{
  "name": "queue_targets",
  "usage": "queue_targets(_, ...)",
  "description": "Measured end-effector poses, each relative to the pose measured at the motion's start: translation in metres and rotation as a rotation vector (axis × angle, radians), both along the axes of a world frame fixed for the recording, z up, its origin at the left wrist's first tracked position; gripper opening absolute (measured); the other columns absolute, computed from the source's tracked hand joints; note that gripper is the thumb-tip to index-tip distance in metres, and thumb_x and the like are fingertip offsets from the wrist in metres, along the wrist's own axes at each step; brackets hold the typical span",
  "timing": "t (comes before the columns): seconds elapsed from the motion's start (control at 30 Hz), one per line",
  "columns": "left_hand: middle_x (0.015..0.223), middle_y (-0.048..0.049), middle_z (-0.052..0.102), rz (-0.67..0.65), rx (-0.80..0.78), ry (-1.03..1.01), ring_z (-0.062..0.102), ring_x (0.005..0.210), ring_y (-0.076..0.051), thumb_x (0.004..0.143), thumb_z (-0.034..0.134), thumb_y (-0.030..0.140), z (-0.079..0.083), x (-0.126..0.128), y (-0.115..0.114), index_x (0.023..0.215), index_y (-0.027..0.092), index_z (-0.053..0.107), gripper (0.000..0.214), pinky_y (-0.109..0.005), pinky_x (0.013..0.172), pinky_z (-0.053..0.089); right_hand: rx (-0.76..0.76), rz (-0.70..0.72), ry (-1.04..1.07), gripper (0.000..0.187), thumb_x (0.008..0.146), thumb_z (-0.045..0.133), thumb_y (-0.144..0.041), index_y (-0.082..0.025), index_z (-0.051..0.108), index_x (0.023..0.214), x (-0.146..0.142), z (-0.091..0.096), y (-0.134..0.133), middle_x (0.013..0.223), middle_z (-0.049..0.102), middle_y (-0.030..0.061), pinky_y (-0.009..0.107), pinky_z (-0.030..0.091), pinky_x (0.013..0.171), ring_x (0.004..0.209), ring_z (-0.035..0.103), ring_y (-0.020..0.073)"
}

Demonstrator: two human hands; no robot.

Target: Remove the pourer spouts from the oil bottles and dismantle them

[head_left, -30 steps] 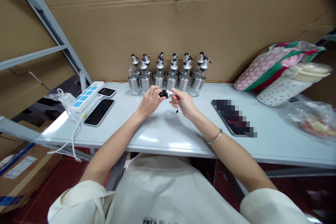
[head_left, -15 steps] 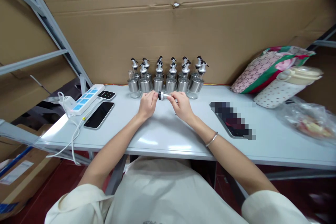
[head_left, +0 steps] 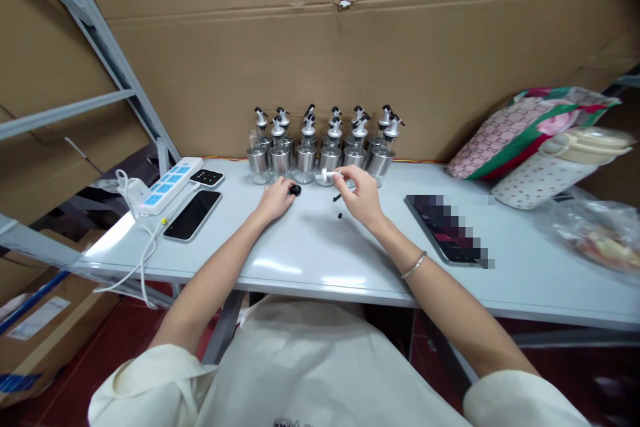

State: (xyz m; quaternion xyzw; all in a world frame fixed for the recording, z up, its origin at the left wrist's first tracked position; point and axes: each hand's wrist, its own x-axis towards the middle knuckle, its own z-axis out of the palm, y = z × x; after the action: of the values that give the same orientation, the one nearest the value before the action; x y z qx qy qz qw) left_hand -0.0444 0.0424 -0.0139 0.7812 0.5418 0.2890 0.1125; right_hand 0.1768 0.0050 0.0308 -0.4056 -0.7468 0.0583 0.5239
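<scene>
Between phones [head_left: 193, 215], before bottles [head_left: 306, 159], the right hand [head_left: 359, 195] pinches a white piece [head_left: 327, 175]; left hand [head_left: 277, 199] at black part [head_left: 296, 190], grip unclear.

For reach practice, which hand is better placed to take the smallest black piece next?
Right hand, probably: though holding a white part, it is nearer that black piece than the left hand.

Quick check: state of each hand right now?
Left hand: at the black round part; whether gripping it cannot be told.
Right hand: closed, pinching the white part.
</scene>
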Motion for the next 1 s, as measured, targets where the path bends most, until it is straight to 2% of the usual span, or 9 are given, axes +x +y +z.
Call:
queue_targets(0.1, 0.121, -0.0094, 0.058, -0.051, -0.013, 0.068, 0.059, 0.107, -0.023, 0.092, 0.057, 0.032, -0.001, 0.001, -0.001, 0.12, 0.016, 0.056, 0.033, -0.046, 0.092, 0.05, -0.066, -0.005, 0.036, 0.02, 0.091, 0.046, -0.038, -0.021, 0.057, 0.089, 0.003, -0.001, 0.003, 0.08, 0.065, 0.0046, 0.033, 0.042, 0.068, 0.073, 0.059, 0.0193)
queue_targets(0.17, 0.12, -0.0098, 0.059, -0.072, -0.012, 0.083, 0.058, 0.108, -0.024, 0.091, 0.056, 0.022, 0.0, 0.0, 0.0, 0.125, 0.017, 0.054, 0.035, -0.047, 0.096, 0.047, -0.132, 0.019, 0.041, 0.017, 0.091, 0.044, -0.035, -0.021, 0.053, 0.096, 0.004, -0.004, 0.006, 0.084, 0.065, 0.0049, 0.03, 0.043, 0.061, 0.075, 0.06, 0.0187)
queue_targets(0.23, 0.118, -0.0093, 0.061, -0.09, -0.007, 0.075, 0.059, 0.108, -0.024, 0.088, 0.05, 0.011, 0.001, -0.001, 0.0, 0.134, 0.018, 0.047, 0.046, -0.044, 0.098, 0.045, -0.214, 0.093, 0.0, 0.015, 0.092, 0.045, -0.033, -0.02, 0.051, 0.098, 0.003, -0.009, 0.008, 0.082, 0.065, 0.0035, 0.028, 0.044, 0.057, 0.073, 0.061, 0.0169)
queue_targets(0.3, 0.116, -0.0079, 0.063, -0.106, -0.001, 0.055, 0.061, 0.105, -0.021, 0.087, 0.045, 0.008, 0.002, -0.002, 0.001, 0.142, 0.019, 0.037, 0.056, -0.039, 0.097, 0.046, -0.297, 0.211, -0.09, 0.015, 0.092, 0.051, -0.033, -0.018, 0.054, 0.093, -0.001, -0.016, 0.009, 0.078, 0.065, 0.001, 0.027, 0.047, 0.059, 0.068, 0.062, 0.0143)
queue_targets(0.37, 0.114, -0.0068, 0.065, -0.121, 0.005, 0.036, 0.063, 0.101, -0.02, 0.088, 0.041, 0.01, 0.002, -0.003, 0.002, 0.144, 0.019, 0.033, 0.057, -0.036, 0.095, 0.047, -0.36, 0.323, -0.202, 0.02, 0.091, 0.057, -0.035, -0.015, 0.058, 0.09, -0.007, -0.024, 0.007, 0.078, 0.064, 0.0, 0.029, 0.051, 0.064, 0.068, 0.062, 0.0127)
queue_targets(0.47, 0.117, -0.0075, 0.064, -0.139, 0.015, 0.024, 0.061, 0.106, -0.02, 0.091, 0.038, 0.015, 0.0, -0.002, 0.001, 0.134, 0.018, 0.045, 0.043, -0.035, 0.098, 0.045, -0.399, 0.399, -0.335, 0.024, 0.092, 0.058, -0.036, -0.013, 0.062, 0.098, -0.016, -0.032, 0.002, 0.092, 0.065, 0.0028, 0.034, 0.054, 0.073, 0.078, 0.063, 0.014)
queue_targets(0.53, 0.122, -0.0087, 0.062, -0.138, 0.022, 0.017, 0.058, 0.113, -0.021, 0.094, 0.037, 0.021, 0.0, 0.0, 0.001, 0.128, 0.018, 0.051, 0.037, -0.036, 0.101, 0.043, -0.403, 0.406, -0.39, 0.024, 0.092, 0.058, -0.035, -0.014, 0.062, 0.104, -0.019, -0.035, 0.0, 0.1, 0.065, 0.0048, 0.036, 0.054, 0.077, 0.085, 0.063, 0.0158)
queue_targets(0.67, 0.131, -0.0103, 0.055, -0.104, 0.032, -0.004, 0.054, 0.12, -0.022, 0.098, 0.031, 0.031, 0.002, 0.005, -0.004, 0.13, 0.019, 0.047, 0.038, -0.038, 0.104, 0.041, -0.409, 0.423, -0.437, 0.024, 0.092, 0.058, -0.034, -0.014, 0.062, 0.106, -0.018, -0.032, -0.002, 0.102, 0.065, 0.0053, 0.037, 0.054, 0.078, 0.087, 0.063, 0.0164)
queue_targets(1.0, 0.125, -0.0095, 0.054, -0.093, 0.057, -0.032, 0.056, 0.114, -0.021, 0.097, 0.034, 0.028, 0.011, 0.014, -0.014, 0.125, 0.019, 0.048, 0.033, -0.035, 0.1, 0.043, -0.405, 0.442, -0.406, 0.024, 0.092, 0.058, -0.035, -0.014, 0.061, 0.103, -0.015, -0.027, -0.002, 0.094, 0.065, 0.0033, 0.035, 0.054, 0.075, 0.081, 0.063, 0.015)
